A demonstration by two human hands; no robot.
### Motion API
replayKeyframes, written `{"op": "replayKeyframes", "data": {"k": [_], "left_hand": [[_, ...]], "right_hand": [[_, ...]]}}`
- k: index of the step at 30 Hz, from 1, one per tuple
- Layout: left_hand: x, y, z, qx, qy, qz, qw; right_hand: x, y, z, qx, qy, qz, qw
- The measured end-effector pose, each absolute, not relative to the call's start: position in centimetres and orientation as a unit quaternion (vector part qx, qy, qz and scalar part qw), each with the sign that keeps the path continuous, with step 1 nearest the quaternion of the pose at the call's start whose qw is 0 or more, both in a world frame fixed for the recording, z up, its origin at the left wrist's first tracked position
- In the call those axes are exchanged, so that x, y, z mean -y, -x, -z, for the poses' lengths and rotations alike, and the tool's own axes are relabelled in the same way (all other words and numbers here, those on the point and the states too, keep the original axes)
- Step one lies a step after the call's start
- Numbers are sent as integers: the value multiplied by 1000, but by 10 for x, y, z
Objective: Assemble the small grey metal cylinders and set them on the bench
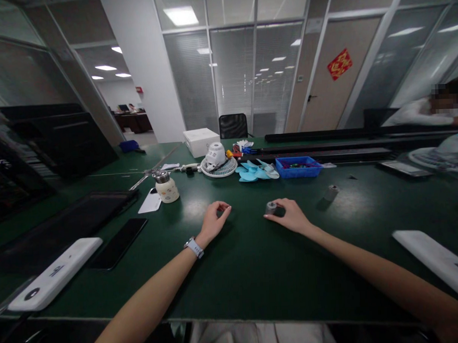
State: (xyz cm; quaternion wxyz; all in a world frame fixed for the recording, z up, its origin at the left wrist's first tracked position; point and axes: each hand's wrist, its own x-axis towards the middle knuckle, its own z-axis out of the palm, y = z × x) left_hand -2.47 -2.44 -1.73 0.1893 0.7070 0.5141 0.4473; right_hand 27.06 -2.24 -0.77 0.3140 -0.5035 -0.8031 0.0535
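Over the green table (240, 271), my right hand (292, 217) has its thumb and fingers around a small grey cylinder (270, 208), whose top face shows a dark recess. A second grey cylinder (331, 193) of similar look stands farther right, apart from that hand. To the left, my left hand (214, 219) hovers just above the tabletop with curved fingers; a gap shows between thumb and fingers, and nothing is seen in it. A watch is on the left wrist. The cream flask (168, 189) with a metal lid is the nearest object to that hand.
Toward the back lie a white fan part (217, 164), light-blue fan blades (255, 171), a blue tray (299, 168) and a white box (201, 141). A black phone (121, 244) and white devices (56, 275) flank the arms. A person (411, 114) sits at far right.
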Motion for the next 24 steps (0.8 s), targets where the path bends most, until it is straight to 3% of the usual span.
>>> {"op": "replayKeyframes", "data": {"k": [6,18,24], "left_hand": [[44,4,8,-465,-742,-446,185],[28,-19,-1,-462,-739,-459,175],[19,24,-6,-495,-731,-458,104]], "right_hand": [[20,-195,10,835,433,-122,316],[20,-194,21,825,445,-142,317],[27,-195,12,821,446,-161,319]]}}
